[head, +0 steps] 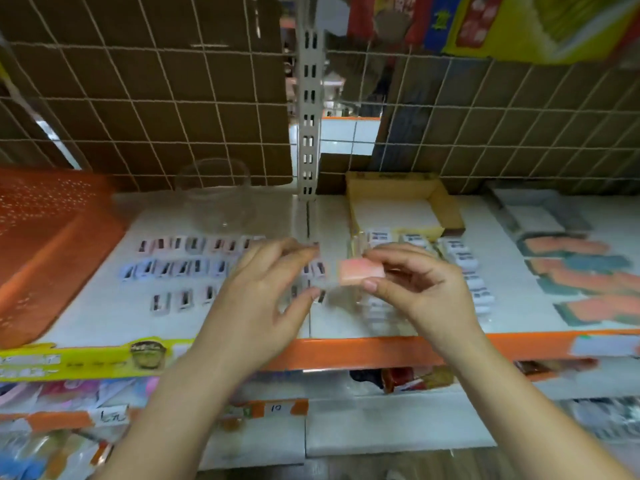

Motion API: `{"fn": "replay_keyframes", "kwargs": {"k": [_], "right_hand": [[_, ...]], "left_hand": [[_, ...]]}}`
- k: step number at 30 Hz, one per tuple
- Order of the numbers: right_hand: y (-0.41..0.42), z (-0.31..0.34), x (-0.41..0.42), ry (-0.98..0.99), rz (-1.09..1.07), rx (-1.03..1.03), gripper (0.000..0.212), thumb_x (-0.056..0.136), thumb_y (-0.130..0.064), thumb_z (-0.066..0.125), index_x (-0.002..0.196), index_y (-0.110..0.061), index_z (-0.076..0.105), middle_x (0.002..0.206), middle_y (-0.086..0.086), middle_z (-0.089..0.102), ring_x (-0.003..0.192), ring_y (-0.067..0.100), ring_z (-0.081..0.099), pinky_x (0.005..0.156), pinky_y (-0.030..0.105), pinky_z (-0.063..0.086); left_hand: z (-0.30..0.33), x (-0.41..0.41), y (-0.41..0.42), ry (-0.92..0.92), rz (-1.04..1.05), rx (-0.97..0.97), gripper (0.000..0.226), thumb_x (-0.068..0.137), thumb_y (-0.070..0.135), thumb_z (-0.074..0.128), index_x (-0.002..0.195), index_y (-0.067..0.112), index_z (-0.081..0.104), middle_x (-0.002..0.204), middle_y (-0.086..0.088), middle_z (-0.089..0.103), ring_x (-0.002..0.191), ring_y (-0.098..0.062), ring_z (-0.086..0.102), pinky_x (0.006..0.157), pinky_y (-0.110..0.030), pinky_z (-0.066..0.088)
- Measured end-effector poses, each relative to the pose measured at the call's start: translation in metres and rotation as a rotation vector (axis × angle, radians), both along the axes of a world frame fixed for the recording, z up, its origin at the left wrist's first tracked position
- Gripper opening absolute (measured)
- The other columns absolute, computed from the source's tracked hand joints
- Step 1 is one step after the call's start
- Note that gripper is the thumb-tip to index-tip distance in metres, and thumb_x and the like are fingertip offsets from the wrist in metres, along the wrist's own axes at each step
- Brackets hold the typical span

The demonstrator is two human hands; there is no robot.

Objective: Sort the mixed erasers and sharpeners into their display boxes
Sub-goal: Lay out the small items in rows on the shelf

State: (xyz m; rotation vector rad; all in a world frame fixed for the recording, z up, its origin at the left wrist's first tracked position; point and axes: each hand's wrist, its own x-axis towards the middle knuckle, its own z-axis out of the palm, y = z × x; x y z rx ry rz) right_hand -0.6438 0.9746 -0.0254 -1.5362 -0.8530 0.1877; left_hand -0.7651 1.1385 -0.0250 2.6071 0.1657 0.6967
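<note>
right hand (420,285): pinches pink eraser (361,276) above shelf (346,327)
left hand (266,296): fingers curled, grip blurred, cannot tell
sharpeners (180,268): rows on shelf, left
white erasers (464,268): right, near cardboard box (446,202)

Right hand (419,285) pinches a pink eraser (360,273) between thumb and fingers, held above the white shelf (104,317); left hand (266,292) is raised just beside it, fingers curled, its tips at the clear wrap on the eraser's left end, grip unclear through blur. Left of the left hand, sharpeners (180,268) lie in three rows, with a clear bowl (214,195) behind them and an orange basket (45,244) further left. Beyond the right hand sits a yellow box (446,206), white erasers (464,261) lie just behind and right of it, and orange packs (581,271) lie further right.
</note>
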Motion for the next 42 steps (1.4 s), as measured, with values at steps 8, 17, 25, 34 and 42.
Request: {"fn": "replay_keyframes", "kwargs": {"k": [8, 17, 25, 34, 42], "right_hand": [[-0.139, -0.016, 0.091, -0.252, -0.18, -0.134, 0.032, 0.065, -0.038, 0.07, 0.094, -0.026, 0.066, 0.093, -0.02, 0.063, 0.091, -0.013, 0.058, 0.083, 0.005, 0.041], [-0.271, -0.02, 0.191, -0.3, -0.425, -0.339, 0.025, 0.065, -0.02, 0.077, 0.09, -0.021, 0.071, 0.082, -0.005, 0.064, 0.079, 0.006, 0.056, 0.076, 0.002, 0.038], [-0.308, -0.034, 0.259, -0.147, -0.519, -0.501, 0.026, 0.073, -0.014, 0.076, 0.099, -0.016, 0.072, 0.094, 0.013, 0.067, 0.077, 0.018, 0.057, 0.071, 0.011, 0.039], [-0.323, -0.041, 0.26, 0.006, -0.447, -0.478, 0.024, 0.071, -0.01, 0.076, 0.093, -0.02, 0.072, 0.095, 0.005, 0.065, 0.084, 0.017, 0.058, 0.078, 0.022, 0.041], [-0.325, -0.036, 0.259, 0.116, -0.334, -0.5, 0.012, 0.076, -0.011, 0.073, 0.08, -0.021, 0.069, 0.081, -0.015, 0.064, 0.076, 0.002, 0.057, 0.069, 0.014, 0.043]], "left_hand": [[0.0, 0.091, -0.12, -0.035, -0.027, 0.106, 0.039, 0.085, 0.031, 0.047, 0.109, 0.005, 0.064, 0.105, -0.011, 0.06, 0.098, -0.023, 0.05, 0.085, -0.028, 0.036], [-0.006, 0.176, -0.228, 0.07, -0.132, 0.052, 0.039, 0.085, 0.033, 0.046, 0.109, 0.01, 0.065, 0.102, -0.005, 0.062, 0.097, -0.018, 0.05, 0.084, -0.03, 0.04], [-0.013, 0.238, -0.258, 0.234, -0.152, 0.048, 0.04, 0.084, 0.032, 0.046, 0.113, 0.012, 0.064, 0.106, -0.008, 0.062, 0.101, -0.028, 0.054, 0.083, -0.028, 0.037], [-0.032, 0.26, -0.266, 0.35, -0.194, 0.114, 0.048, 0.084, 0.036, 0.036, 0.106, 0.009, 0.069, 0.109, -0.009, 0.067, 0.096, -0.03, 0.063, 0.081, -0.039, 0.053], [-0.033, 0.261, -0.269, 0.354, -0.205, 0.08, 0.042, 0.081, 0.028, 0.041, 0.093, 0.003, 0.072, 0.094, -0.01, 0.069, 0.083, -0.03, 0.065, 0.076, -0.035, 0.053]]}}
